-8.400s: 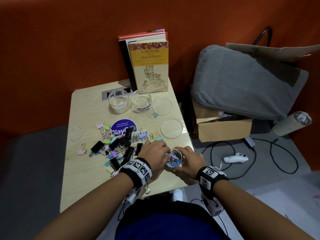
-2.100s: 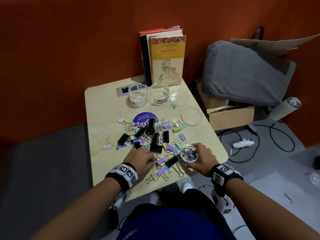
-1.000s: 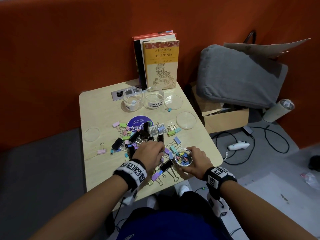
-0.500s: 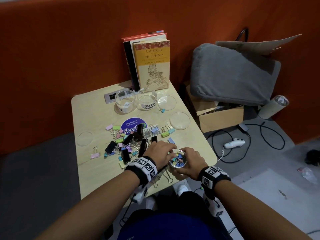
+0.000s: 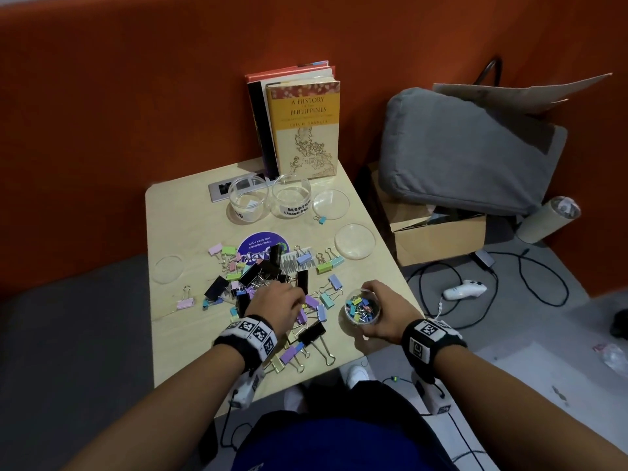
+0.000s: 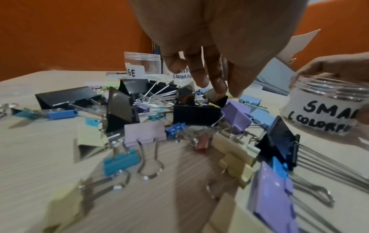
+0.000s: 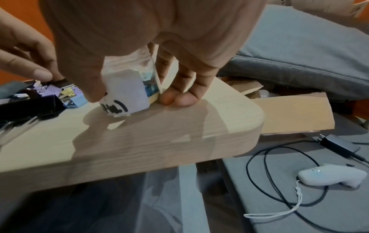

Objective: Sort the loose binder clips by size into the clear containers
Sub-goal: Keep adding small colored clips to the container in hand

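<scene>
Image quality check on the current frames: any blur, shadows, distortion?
Head: sharp, dim corners, wide-angle bend at the table edge. Left wrist: foreground binder clips smeared, the small jar label readable. Right wrist: soft overall, hard shadow under the right hand.

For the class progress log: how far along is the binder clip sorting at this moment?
Done: the small jar, held by the right hand, has many tiny clips. In hand: the left hand reaches into the pile. Left: the large jar and medium jar look empty; most clips remain loose.
</scene>
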A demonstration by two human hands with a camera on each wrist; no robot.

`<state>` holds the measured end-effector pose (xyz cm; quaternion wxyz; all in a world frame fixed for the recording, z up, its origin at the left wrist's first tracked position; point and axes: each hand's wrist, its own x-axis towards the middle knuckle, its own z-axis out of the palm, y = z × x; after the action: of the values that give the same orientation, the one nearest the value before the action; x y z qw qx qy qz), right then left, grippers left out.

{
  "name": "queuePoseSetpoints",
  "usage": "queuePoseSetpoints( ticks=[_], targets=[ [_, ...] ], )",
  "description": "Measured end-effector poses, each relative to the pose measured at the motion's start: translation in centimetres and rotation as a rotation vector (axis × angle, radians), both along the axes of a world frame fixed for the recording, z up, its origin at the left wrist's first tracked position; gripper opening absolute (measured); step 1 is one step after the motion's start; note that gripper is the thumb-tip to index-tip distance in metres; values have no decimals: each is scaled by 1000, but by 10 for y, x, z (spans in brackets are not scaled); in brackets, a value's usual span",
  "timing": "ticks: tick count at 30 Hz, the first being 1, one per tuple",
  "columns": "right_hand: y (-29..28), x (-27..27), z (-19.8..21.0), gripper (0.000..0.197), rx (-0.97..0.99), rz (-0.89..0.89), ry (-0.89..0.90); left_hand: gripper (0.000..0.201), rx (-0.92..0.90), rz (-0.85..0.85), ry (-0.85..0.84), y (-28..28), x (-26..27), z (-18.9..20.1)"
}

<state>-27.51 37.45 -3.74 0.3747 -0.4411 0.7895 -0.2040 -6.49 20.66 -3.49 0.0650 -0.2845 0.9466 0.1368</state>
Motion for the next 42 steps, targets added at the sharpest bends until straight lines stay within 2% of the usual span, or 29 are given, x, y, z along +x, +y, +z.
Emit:
queuePoseSetpoints(
  ticks=[5,8,11,16,21,26,28,34,37,40,42],
  targets=[
    [-5,-9,-3,90,-4,59,0,24,-31,6,-18,1,-10,1],
    [-6,-16,-10,94,-15,95,-18,29,-61,-22,-90,0,-16,6],
    [-9,-26,-14,83,-34,165,-15,33,-97,-39,-171,-4,-13,8],
    [-23,-38,-24,83,-67,219,-19,26,-82,110,-156,-8,-2,12],
    [-30,-43,-31,88,-53,262,-49,21,-57,307,-69,-18,15,23],
    [-31,-48,-32,85,-41,302,-40,19,0,263,-160,-16,45,21],
    [-32,-48,-32,85,-31,320,-38,16,47,296,-182,-10,52,19],
    [-35,-46,-31,86,-8,346,-60,25,-12,327,-273,15,62,7],
    [-35,-45,-29,85,2,345,-64,29,-3,429,-208,14,69,2],
    [-35,-42,-27,84,10,335,-65,24,6,584,-88,6,75,5],
    [-34,-41,-26,84,15,331,-67,22,-2,625,-49,0,80,3]
  ],
)
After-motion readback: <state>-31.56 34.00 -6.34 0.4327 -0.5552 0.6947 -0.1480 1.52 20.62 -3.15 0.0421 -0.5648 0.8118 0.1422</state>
